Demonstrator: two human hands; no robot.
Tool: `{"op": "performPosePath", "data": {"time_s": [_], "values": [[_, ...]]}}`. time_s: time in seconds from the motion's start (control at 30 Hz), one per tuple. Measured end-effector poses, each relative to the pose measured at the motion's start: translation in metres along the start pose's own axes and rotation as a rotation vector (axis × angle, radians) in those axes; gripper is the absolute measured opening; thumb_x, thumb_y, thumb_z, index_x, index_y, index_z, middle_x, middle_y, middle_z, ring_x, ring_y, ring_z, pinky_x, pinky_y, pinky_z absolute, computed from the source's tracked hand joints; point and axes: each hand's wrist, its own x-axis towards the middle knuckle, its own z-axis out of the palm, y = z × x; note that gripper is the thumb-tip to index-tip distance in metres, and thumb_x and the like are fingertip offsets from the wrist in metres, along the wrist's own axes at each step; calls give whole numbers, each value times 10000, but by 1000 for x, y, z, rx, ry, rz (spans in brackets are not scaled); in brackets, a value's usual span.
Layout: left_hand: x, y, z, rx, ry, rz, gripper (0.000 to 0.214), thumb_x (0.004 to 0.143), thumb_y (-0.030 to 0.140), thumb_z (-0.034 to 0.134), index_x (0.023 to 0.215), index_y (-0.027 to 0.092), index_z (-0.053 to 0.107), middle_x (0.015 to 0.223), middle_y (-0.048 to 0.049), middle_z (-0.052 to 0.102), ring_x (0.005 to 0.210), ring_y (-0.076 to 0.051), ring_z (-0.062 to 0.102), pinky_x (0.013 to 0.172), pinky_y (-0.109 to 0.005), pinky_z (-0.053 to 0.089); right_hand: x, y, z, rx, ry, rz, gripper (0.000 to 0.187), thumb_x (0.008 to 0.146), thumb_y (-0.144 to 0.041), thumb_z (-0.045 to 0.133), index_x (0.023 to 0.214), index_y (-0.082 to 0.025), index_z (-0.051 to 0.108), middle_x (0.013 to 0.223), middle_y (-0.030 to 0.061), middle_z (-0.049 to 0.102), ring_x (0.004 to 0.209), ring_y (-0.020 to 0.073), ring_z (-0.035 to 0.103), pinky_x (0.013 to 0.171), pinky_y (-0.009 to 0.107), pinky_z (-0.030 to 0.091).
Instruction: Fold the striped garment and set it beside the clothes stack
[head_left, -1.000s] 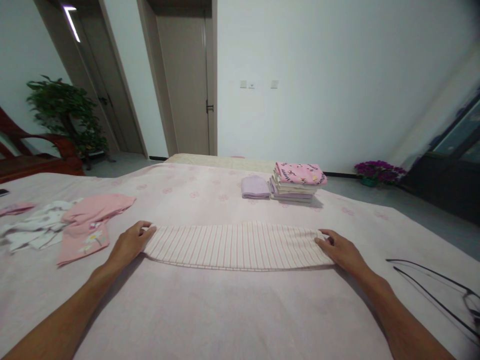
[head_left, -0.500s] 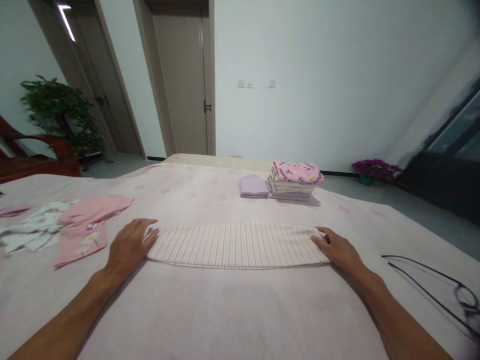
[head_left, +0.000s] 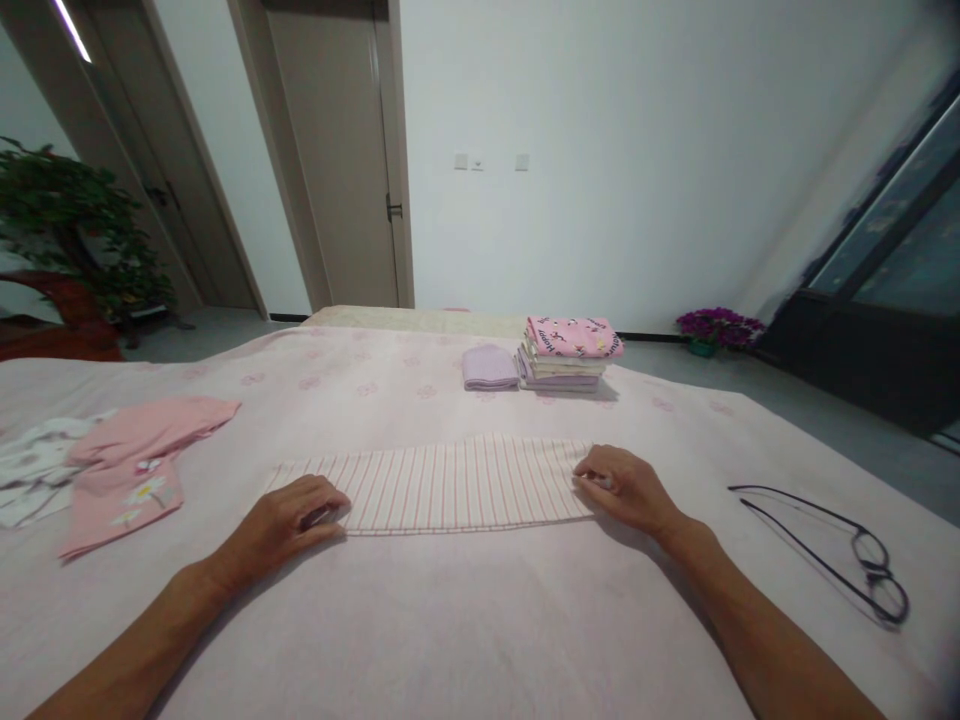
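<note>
A long, narrow folded garment [head_left: 457, 485], white with thin pink stripes, lies crosswise on the pink bedspread [head_left: 465, 620]. Over its left part rests my left hand [head_left: 289, 515], the fingers slightly bent and the thumb apart from them by the near edge. At the other end, my right hand [head_left: 626, 490] has its fingers and thumb closed on the cloth, covering that tip. Part of the garment shows beyond my left hand.
To the left lie a pink flowered garment [head_left: 150, 440] and a crumpled white spotted one [head_left: 37, 460]. Farther back, a folded lilac cloth [head_left: 490, 368] sits next to a stack of folded clothes [head_left: 571, 340]. Eyeglasses [head_left: 874, 572] rest at the right.
My hands have come closer together along the striped garment. The left moved inward onto the cloth, and the right shifted left and closed on its end. The view has turned slightly right.
</note>
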Motion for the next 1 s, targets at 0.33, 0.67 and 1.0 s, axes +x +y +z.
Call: {"op": "performPosePath", "data": {"time_s": [0.33,0.67,1.0], "values": [[5,11,4,14,11,109,139,953,323,576,922,225,669,881,-31,652,821,-159,596,746,-255,453,3,-24,3,222,-299,5,125,686,-217,680,810,-220,669,826,-8,651,756,154,566,682,255,392],[5,10,7,-7,-13,114,175,992,285,512,856,199,581,817,-9,599,776,-141,559,718,-251,414,3,-19,11,384,-313,59,92,724,-189,572,714,-196,663,757,10,660,701,149,577,650,254,403],[5,14,-1,-73,-102,26,222,995,335,466,848,204,569,832,-5,604,774,-146,557,719,-251,424,5,-17,7,405,-444,84,101,643,-165,556,673,-188,650,687,2,641,648,137,551,602,237,386]]}}
